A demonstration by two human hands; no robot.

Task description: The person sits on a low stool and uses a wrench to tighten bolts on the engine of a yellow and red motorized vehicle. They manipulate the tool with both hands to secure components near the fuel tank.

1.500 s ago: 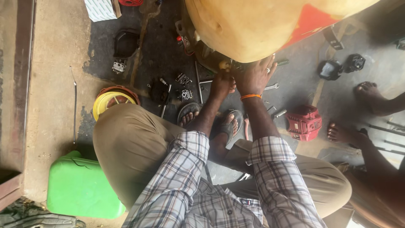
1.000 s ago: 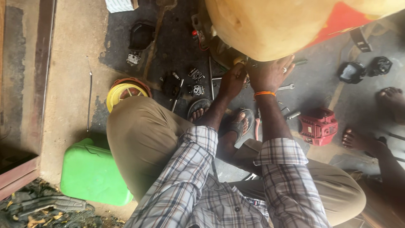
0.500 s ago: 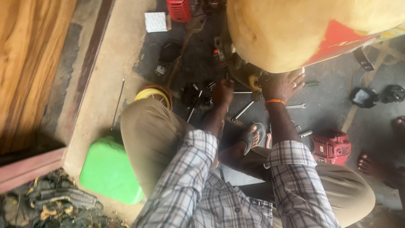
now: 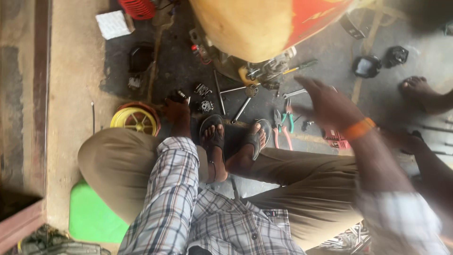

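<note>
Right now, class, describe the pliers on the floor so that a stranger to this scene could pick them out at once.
Start at the big yellow and red machine body, then drop to the dark floor below it, just beyond the sandalled feet. The pliers lie there, beside the right hand. Unlike the bare metal wrenches nearby, they have coloured handles, green and pink.

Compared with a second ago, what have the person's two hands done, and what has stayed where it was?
Both hands have left the underside of the big yellow and red machine body. The left hand dropped to the oily floor by the small dark metal parts, touching something dark there. The right hand, with its orange wristband, pulled back and now hangs open and blurred above the pliers. The yellow wheel, green container and sandalled feet stayed put.
</note>
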